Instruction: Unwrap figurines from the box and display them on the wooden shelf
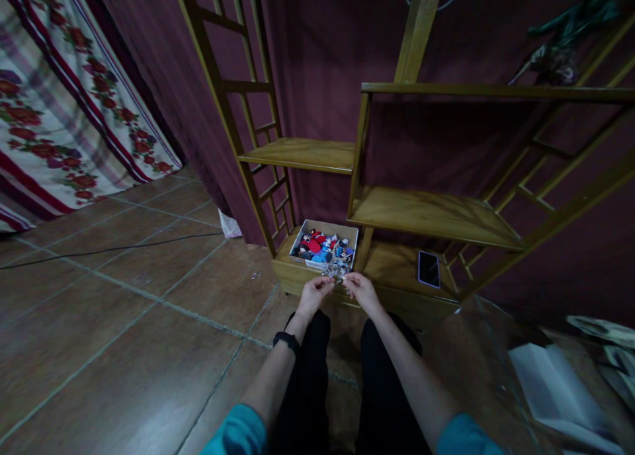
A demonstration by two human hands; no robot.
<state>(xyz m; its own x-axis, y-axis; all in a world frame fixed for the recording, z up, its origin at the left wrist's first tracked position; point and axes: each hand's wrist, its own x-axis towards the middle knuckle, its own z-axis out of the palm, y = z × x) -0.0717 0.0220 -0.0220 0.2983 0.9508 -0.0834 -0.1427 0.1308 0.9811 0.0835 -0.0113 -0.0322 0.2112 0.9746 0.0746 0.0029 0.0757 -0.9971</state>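
Observation:
My left hand (pixel 317 292) and my right hand (pixel 361 289) come close together in front of the low shelf, fingers pinched. Between them is a small bunch of shiny, silvery, clear-looking pieces (pixel 336 270); they are too small to name for certain. Just behind stands an open cardboard box (pixel 331 227) on the bottom shelf. Small colourful figures (pixel 315 245) in red, blue, black and white fill it. The shiny bunch overlaps the box's front edge in view, and I cannot tell whether it touches.
A wooden shelf unit (pixel 436 217) rises ahead, its boards at different heights. A phone (pixel 428 268) lies on the bottom board at right. A black cable (pixel 124 247) crosses the tiled floor at left. White sheet-like material (pixel 555 382) lies at lower right.

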